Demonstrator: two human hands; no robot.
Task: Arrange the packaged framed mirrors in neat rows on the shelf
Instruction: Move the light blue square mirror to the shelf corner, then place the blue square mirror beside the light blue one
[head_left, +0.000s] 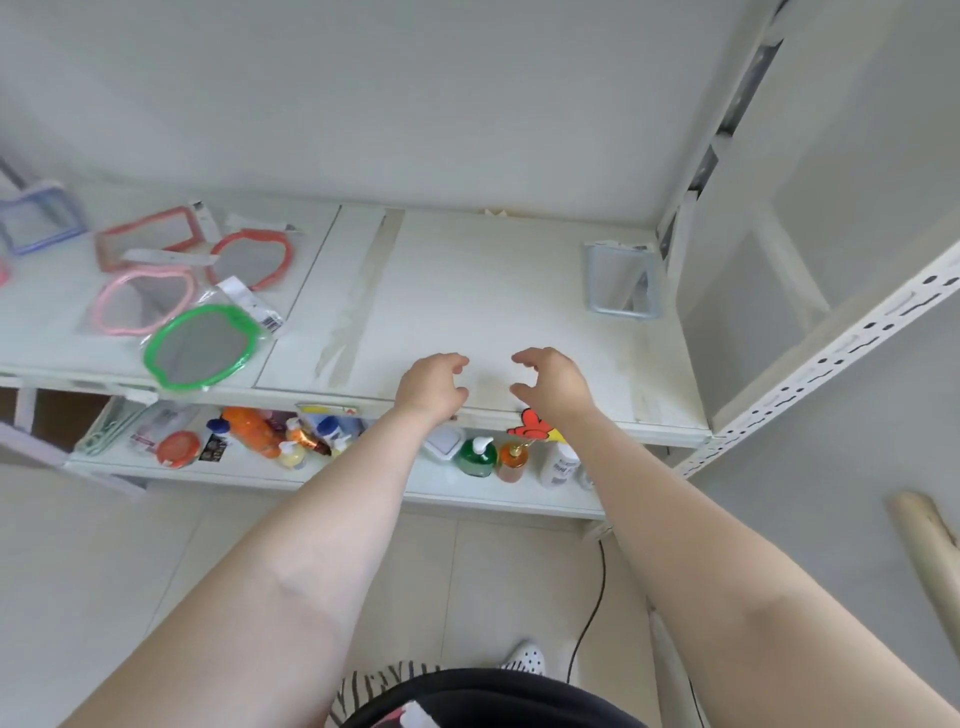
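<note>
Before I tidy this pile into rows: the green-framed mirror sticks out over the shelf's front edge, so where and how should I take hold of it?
Probably by its near rim. The green-framed mirror lies flat in its clear bag, its front edge just past the shelf lip, so fingers can slip underneath there. Come from the front with the left hand, thumb on top, clear of the pink-framed mirror behind.

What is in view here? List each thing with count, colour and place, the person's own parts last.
green-framed mirror: 1, green, shelf front left, overhanging edge
pink-framed mirror: 1, pink, behind the green one
red-framed mirrors: 2, red, left rear
blue-framed mirror: 1, blue, far left
grey-framed mirror: 1, grey-blue, right rear
shelf: 1, white, centre
bottles: several, green, orange, white, lower shelf
cable: 1, black, floor
left hand: empty, over shelf front
right hand: empty, beside it
</note>
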